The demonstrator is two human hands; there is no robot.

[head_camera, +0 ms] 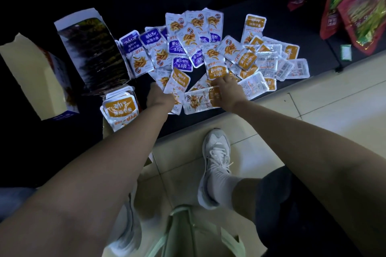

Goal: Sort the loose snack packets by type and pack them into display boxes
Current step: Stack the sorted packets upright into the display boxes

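Several small snack packets lie spread on a dark mat: purple-labelled ones (177,48) to the left and back, orange-labelled ones (269,56) to the right and front. My left hand (158,96) grips an orange packet (177,85) standing on end. My right hand (226,92) rests on another orange packet (200,99), fingers curled over its right end. A neat stack of orange packets (119,108) sits at the left front. Two open display boxes (92,52) (39,77) stand further left.
Large red and green snack bags (359,4) hang at the upper right. A small green packet (345,52) lies on the dark ledge. Pale floor tiles (325,106) run in front, with my white shoe (215,160) on them.
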